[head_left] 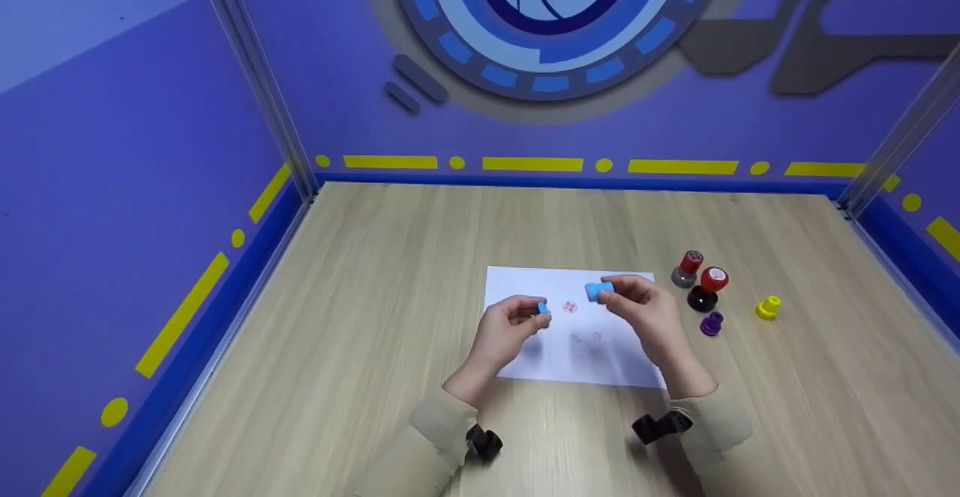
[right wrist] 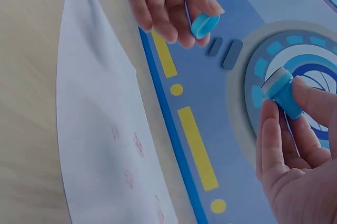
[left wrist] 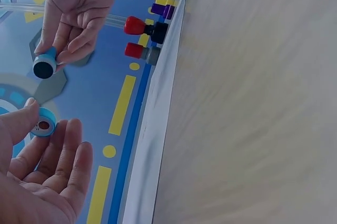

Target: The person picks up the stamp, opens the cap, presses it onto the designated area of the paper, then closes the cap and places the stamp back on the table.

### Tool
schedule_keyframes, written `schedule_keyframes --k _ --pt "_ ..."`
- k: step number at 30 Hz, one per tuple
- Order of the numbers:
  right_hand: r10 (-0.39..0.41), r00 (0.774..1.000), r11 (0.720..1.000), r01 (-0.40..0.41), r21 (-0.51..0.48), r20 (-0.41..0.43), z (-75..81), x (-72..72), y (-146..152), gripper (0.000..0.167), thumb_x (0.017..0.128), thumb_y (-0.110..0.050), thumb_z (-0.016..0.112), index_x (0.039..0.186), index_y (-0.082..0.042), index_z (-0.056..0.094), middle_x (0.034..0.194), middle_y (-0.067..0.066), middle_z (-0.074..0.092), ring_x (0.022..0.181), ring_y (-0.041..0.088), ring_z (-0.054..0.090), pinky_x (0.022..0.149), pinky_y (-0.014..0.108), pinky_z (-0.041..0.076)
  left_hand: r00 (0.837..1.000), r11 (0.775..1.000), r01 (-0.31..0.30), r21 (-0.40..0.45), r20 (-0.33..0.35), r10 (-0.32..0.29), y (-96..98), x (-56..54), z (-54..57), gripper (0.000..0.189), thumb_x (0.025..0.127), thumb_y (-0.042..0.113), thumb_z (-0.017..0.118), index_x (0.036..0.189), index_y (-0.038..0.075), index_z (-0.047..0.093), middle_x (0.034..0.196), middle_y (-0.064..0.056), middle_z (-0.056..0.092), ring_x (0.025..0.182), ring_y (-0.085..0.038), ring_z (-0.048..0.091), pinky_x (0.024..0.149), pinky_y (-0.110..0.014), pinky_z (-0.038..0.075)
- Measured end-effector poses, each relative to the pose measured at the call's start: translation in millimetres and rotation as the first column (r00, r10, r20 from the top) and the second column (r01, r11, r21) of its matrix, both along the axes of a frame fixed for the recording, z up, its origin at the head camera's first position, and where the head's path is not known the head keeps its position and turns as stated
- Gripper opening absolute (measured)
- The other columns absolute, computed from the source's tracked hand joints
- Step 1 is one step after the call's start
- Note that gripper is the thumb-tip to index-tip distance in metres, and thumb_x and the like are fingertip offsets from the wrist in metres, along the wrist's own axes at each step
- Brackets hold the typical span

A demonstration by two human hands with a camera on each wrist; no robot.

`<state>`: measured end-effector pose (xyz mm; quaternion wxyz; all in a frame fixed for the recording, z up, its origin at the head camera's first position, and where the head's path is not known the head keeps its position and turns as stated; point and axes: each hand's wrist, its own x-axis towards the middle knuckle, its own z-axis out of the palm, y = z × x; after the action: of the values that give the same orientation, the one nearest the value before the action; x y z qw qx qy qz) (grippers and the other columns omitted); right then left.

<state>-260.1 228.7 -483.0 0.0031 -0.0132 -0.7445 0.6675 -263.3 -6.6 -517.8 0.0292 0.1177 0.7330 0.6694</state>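
My left hand (head_left: 504,334) pinches a small light-blue stamp cap (right wrist: 205,26) between thumb and fingers. Across from it, my right hand (head_left: 651,318) grips a light-blue toy stamp (right wrist: 285,97) by its narrower handle. The stamp's dark round face (left wrist: 43,69) shows in the left wrist view, pointing away from the right palm. Cap and stamp are apart, both held above a white sheet of paper (head_left: 517,362). Between the hands, a red round print (head_left: 570,306) marks the sheet, with fainter prints (head_left: 596,337) nearer the front.
Right of the paper stand a red-and-grey stamp (head_left: 688,268), a red-and-black stamp (head_left: 709,288), a small purple stamp (head_left: 712,323) and a yellow stamp (head_left: 768,307). Blue panel walls (head_left: 322,92) enclose the wooden table (head_left: 360,317) at the back and sides.
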Motion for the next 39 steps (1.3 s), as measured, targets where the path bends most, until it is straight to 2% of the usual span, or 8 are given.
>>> schedule_keyframes --k 2,5,9,14,18,25,35,39 --pt "0.012 1.0 0.999 -0.011 -0.051 0.009 -0.7 0.8 -4 0.038 0.094 -0.009 0.074 0.126 0.008 0.063 0.094 -0.007 0.073 0.091 0.009 0.069 0.089 0.021 0.06 1.0 1.0 0.006 -0.005 -0.002 -0.006 0.5 0.4 1.0 0.031 0.094 0.01 0.075 0.121 -0.004 0.071 0.109 -0.015 0.075 0.095 -0.016 0.073 0.082 -0.021 0.062" --pt "0.026 1.0 0.998 -0.025 -0.062 0.009 -3.0 2.5 -13 0.033 0.094 -0.004 0.072 0.124 0.009 0.065 0.093 -0.006 0.072 0.089 0.008 0.068 0.086 0.021 0.06 1.0 1.0 0.007 -0.017 -0.013 -0.007 1.6 1.8 1.9 0.031 0.093 0.012 0.076 0.121 -0.002 0.072 0.11 -0.015 0.076 0.097 -0.017 0.073 0.083 -0.021 0.062" --pt "0.046 0.999 0.999 -0.046 -0.023 -0.014 -8.3 4.3 -23 0.031 0.093 -0.004 0.075 0.121 0.008 0.067 0.095 -0.003 0.073 0.09 0.009 0.068 0.084 0.02 0.06 0.999 0.999 0.018 -0.043 -0.042 -0.02 2.7 3.6 3.0 0.031 0.094 0.014 0.076 0.121 0.0 0.073 0.111 -0.014 0.076 0.1 -0.017 0.072 0.084 -0.021 0.061" --pt "0.068 0.997 0.997 -0.068 -0.021 -0.026 -13.9 4.9 -29 0.028 0.09 -0.005 0.078 0.115 0.006 0.07 0.096 -0.001 0.073 0.091 0.011 0.069 0.086 0.021 0.061 0.998 0.998 0.034 -0.05 -0.058 -0.037 3.1 4.5 3.7 0.027 0.093 0.014 0.077 0.119 0.004 0.075 0.111 -0.011 0.077 0.1 -0.013 0.072 0.085 -0.021 0.061" --pt "0.091 0.995 0.996 -0.091 -0.015 -0.028 -15.8 6.1 -31 0.028 0.09 -0.005 0.078 0.115 0.006 0.07 0.098 0.0 0.074 0.094 0.011 0.07 0.088 0.022 0.061 0.995 0.997 0.052 -0.048 -0.077 -0.056 2.7 5.6 2.8 0.027 0.093 0.013 0.077 0.118 0.003 0.075 0.111 -0.011 0.078 0.1 -0.015 0.073 0.086 -0.021 0.061" --pt "0.114 0.993 0.993 -0.114 0.013 -0.038 -16.2 8.4 -31 0.031 0.09 -0.009 0.079 0.115 0.006 0.07 0.101 0.004 0.074 0.095 0.012 0.07 0.088 0.021 0.06 0.996 0.997 0.061 -0.047 -0.07 -0.064 3.5 5.7 2.0 0.027 0.094 0.016 0.077 0.118 0.005 0.075 0.112 -0.011 0.077 0.101 -0.015 0.073 0.087 -0.02 0.06" --pt "0.122 0.992 0.993 -0.122 -0.002 -0.027 -17.7 6.8 -32 0.031 0.089 -0.009 0.081 0.114 0.006 0.071 0.101 0.004 0.075 0.096 0.013 0.071 0.087 0.023 0.061 0.994 0.997 0.07 -0.026 -0.079 -0.072 4.5 4.5 0.0 0.029 0.093 0.016 0.077 0.119 0.003 0.075 0.11 -0.013 0.078 0.098 -0.012 0.073 0.085 -0.02 0.061" --pt "0.119 0.992 0.992 -0.118 0.035 -0.042 -17.5 7.9 -33 0.029 0.089 -0.011 0.081 0.112 0.004 0.072 0.103 0.008 0.075 0.095 0.013 0.071 0.086 0.022 0.06 0.995 0.998 0.064 -0.02 -0.076 -0.065 4.8 5.4 0.4 0.027 0.092 0.015 0.078 0.117 0.004 0.076 0.109 -0.011 0.078 0.096 -0.011 0.074 0.084 -0.02 0.061"
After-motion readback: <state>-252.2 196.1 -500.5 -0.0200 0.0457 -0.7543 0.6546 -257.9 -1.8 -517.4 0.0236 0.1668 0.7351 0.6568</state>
